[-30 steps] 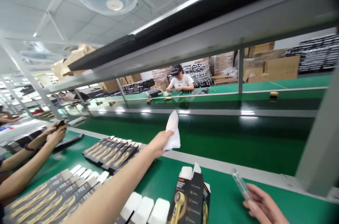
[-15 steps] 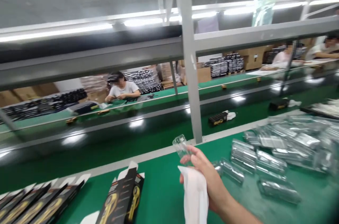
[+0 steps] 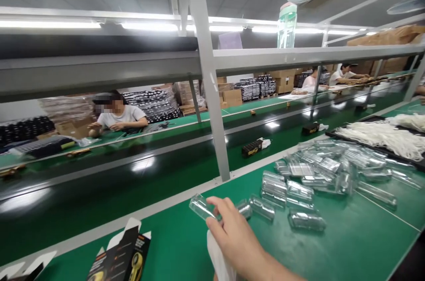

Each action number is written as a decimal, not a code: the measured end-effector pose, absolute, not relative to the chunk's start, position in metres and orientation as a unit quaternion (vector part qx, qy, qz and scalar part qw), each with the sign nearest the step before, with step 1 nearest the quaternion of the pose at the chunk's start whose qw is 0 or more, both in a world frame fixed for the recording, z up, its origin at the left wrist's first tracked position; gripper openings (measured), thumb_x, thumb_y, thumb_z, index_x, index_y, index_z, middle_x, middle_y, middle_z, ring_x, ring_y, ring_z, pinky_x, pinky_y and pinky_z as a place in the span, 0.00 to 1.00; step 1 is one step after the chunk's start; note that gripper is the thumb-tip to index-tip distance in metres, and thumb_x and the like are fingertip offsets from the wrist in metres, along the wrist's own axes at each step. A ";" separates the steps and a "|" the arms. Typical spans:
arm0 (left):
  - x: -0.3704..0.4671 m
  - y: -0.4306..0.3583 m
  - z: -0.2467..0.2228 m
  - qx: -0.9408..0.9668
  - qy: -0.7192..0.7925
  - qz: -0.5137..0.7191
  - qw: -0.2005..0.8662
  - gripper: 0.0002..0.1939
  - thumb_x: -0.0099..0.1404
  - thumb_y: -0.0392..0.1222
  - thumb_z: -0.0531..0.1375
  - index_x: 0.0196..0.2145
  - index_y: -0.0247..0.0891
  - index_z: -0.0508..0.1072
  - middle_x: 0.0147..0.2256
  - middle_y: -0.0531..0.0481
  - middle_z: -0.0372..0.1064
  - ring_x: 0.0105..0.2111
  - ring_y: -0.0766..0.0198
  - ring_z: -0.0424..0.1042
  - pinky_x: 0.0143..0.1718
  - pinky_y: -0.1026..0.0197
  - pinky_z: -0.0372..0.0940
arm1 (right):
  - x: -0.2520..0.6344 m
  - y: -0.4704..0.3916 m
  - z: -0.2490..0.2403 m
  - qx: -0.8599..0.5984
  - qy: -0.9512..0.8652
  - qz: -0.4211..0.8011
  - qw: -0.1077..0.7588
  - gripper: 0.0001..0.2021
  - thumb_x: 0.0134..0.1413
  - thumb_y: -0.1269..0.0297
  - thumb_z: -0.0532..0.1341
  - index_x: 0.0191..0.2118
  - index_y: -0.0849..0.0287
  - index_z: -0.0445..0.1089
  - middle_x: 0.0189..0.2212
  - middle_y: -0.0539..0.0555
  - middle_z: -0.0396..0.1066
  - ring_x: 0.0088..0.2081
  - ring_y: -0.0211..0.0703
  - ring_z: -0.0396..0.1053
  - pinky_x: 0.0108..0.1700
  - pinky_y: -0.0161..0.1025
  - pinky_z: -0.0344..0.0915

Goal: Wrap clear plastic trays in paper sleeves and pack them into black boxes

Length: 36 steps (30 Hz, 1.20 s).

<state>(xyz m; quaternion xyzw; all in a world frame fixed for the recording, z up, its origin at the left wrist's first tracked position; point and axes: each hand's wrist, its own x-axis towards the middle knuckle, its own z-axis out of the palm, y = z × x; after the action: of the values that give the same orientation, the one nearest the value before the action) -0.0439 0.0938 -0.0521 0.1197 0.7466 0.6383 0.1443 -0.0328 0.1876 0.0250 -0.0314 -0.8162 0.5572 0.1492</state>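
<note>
One hand (image 3: 237,243), seemingly the right, pinches a clear tray (image 3: 201,207); white paper (image 3: 219,263) half-hidden beneath.

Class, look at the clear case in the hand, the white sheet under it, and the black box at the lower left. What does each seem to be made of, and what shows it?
Small clear case: likely thin glossy plastic; see-through, with bright glints.
White folded sheet: probably paper or soft film; matte, creased.
Black box with gold print: apparently printed cardboard, with white open flaps.

no legible text anywhere
</note>
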 end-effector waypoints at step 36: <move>0.011 0.057 -0.032 -0.001 0.565 0.790 0.240 0.50 0.52 0.68 0.59 0.62 0.33 0.53 0.53 0.36 0.64 0.51 0.44 0.66 0.51 0.50 0.63 | 0.031 0.190 -0.067 0.087 -0.849 0.507 0.120 0.24 0.62 0.51 0.51 0.62 0.51 0.57 0.57 0.54 0.63 0.55 0.49 0.64 0.51 0.36 0.69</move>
<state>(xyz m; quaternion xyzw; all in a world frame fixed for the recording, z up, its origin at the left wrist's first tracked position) 0.0112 0.0569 -0.0324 -0.0011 0.5646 0.7896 0.2404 0.0313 0.1902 -0.0666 0.0868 -0.8495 0.5065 0.1196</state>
